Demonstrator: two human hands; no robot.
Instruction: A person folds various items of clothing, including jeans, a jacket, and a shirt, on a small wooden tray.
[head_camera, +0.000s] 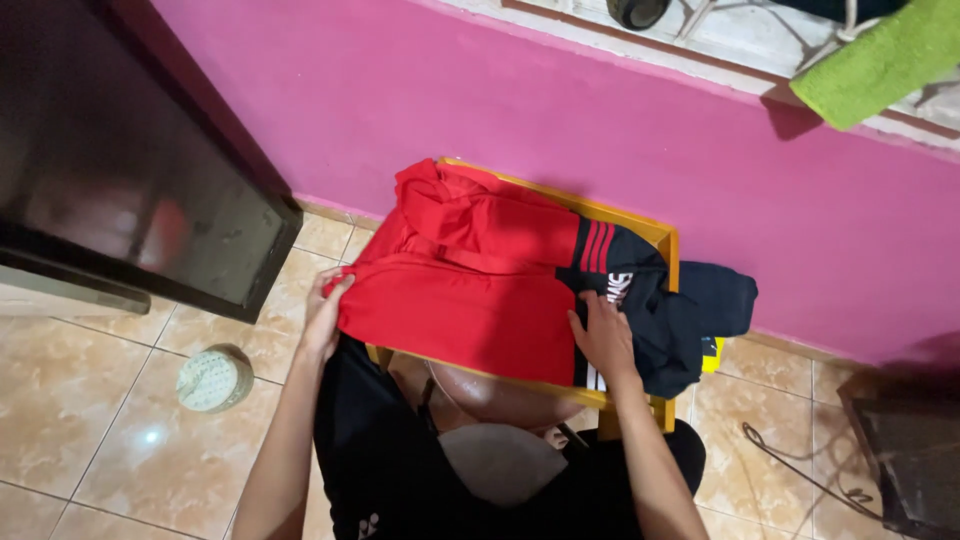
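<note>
A red and black garment (470, 270) with red stripes on its black part lies folded across a small yellow wooden table (660, 240). My left hand (325, 310) grips the garment's red left edge between fingers and thumb. Flat on the fold near the black part rests my right hand (603, 335), fingers spread. A dark sleeve or second dark cloth (715, 300) hangs off the table's right side.
A dark glossy cabinet (130, 170) stands at the left. On the tiled floor lies a round pale perforated lid (213, 380). A pink wall (560, 110) runs behind, with a green towel (880, 65) on the sill above. A cable (790, 465) and dark object sit at the right.
</note>
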